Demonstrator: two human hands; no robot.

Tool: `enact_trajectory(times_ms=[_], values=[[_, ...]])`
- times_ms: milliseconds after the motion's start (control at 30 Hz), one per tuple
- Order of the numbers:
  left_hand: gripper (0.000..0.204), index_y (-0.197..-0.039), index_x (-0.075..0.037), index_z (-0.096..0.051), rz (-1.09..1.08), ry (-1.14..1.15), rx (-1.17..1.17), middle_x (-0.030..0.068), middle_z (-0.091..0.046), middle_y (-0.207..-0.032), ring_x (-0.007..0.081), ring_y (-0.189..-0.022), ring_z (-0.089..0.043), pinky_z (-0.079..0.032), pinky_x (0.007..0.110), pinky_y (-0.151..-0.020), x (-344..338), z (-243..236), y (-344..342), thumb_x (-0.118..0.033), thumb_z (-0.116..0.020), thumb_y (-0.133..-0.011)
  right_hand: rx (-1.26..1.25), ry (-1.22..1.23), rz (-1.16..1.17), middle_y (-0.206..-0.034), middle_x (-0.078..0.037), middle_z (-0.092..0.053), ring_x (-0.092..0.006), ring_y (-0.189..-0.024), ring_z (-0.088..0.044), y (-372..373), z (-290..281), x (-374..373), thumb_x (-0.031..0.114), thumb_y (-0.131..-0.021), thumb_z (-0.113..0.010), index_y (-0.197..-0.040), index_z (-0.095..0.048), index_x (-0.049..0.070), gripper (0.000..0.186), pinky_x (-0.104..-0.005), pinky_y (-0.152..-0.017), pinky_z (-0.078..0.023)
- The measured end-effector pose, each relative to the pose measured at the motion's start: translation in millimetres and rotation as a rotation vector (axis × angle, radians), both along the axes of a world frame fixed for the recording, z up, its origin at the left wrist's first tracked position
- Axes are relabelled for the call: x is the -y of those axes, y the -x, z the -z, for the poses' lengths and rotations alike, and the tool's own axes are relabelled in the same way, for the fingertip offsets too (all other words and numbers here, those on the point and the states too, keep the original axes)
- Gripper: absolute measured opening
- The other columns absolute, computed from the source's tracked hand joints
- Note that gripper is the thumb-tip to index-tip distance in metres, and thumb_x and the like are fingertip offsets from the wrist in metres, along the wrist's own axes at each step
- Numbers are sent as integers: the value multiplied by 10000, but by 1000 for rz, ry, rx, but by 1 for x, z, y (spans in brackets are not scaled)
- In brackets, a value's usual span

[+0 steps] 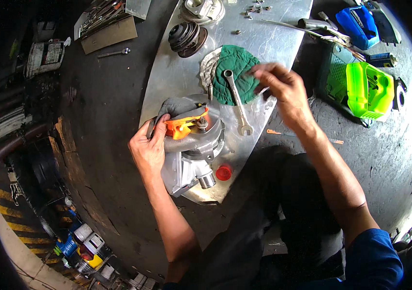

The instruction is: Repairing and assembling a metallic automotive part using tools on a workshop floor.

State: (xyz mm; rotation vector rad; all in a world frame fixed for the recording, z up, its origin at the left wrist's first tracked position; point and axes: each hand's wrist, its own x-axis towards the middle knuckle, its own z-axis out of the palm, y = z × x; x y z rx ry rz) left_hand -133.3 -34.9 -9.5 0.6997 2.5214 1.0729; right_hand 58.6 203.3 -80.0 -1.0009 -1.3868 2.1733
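A grey cloth with bright orange edging [182,110] lies over the top of a metal turbocharger [197,142]. My left hand [150,147] grips its left edge between thumb and fingers. In the cloth's gap a nut on a shaft [201,123] shows. My right hand [283,87] hovers at the right edge of a folded green cloth [237,60], its fingertips smeared by motion, so their grip cannot be made out. A combination wrench [235,94] rests partly on the green cloth, its open end on the metal sheet [177,72].
A red cap [224,172] lies beside the turbocharger. Farther off are a dark ribbed part [186,37], a metal housing [203,10] and several nuts [256,9]. Green [370,92] and blue [357,26] containers stand right; a toolbox [106,26] stands far left.
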Motion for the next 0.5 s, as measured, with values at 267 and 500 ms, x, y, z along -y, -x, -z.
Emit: enact_trajectory(times_ms=[267,500], values=[[231,-1072,-4,-764,15,12,4,75,-777,-904,70,-804,-625,-515,261,-778,-1,3,1,-205,-722,-967,291,-1379,193,-1141,-52,-691,-249,-995,-640,-8,62,-53,93,-859,-756,-1208,-708,148,356,-370,-864,-529],[233,-1087,-8,-759,9,101,-9,80,-773,-900,78,-807,-631,-516,270,-782,-1,-3,1,-203,-726,-961,450,-1246,-50,-1307,-121,-570,-338,-1186,-530,-17,103,-54,184,-856,-755,-1351,-619,160,515,-441,-1031,-453]])
